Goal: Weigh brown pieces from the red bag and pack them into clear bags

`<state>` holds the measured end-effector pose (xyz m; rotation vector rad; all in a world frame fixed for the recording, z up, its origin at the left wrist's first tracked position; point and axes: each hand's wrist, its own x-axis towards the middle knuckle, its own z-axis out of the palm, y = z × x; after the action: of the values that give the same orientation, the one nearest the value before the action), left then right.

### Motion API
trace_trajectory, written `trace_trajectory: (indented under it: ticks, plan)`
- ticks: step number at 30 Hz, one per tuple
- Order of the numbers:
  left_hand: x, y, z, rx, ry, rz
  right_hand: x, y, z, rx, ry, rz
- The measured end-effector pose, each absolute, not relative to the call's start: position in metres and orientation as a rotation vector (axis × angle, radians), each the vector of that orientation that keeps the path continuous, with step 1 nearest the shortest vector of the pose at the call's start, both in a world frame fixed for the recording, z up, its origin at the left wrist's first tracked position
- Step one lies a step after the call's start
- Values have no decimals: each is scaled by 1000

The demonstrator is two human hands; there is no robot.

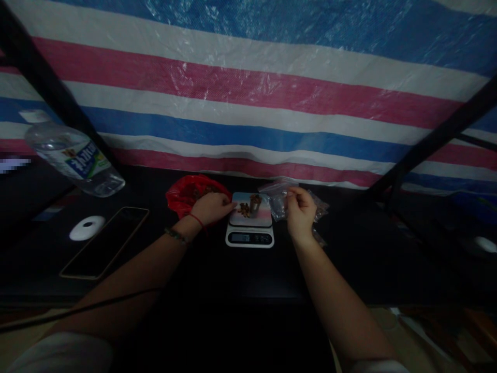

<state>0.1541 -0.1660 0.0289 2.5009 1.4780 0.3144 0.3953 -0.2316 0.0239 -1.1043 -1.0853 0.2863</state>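
A white kitchen scale [249, 238] with a lit display stands in front of me. On its shiny plate are a small cup [254, 207] holding brown dried pieces and a little heap of such pieces [244, 210] beside it. My left hand [212, 208] reaches over a red plastic bag [180, 194] of brown pieces, fingers closed together at the plate's left edge; anything in them is hidden. Right of the scale, my right hand [302, 211] is closed in a pinch above clear zip bags [277, 199], some with brown contents. Whether it grips a bag is unclear.
At the left lie a phone [105, 243] and a white oval case [87, 228]. Behind them a large clear bottle [72, 153] leans by a dark frame bar [50, 72]. A striped plastic sheet [248, 88] hangs behind the black table [233, 280].
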Motion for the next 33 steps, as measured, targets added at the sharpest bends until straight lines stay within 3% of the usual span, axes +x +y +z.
trace_trajectory:
  ticks: [9,17,20,26,33]
  plan:
    - [152,-162,28,2498,1489,367,395,-233,25,-1115,-1109,261]
    - [108,-150,41,2443,1870,527,396,-233,25,-1113,-1127,230]
    - [116,-155,42,2524,1755,586,397,-232,24,-1103,-1128,229]
    - [145,-172,38,2797,1076,644,397,-231,23,-1105,-1120,245]
    - [143,-177,40,2767,1158,784,395,-233,23,-1108,-1120,266]
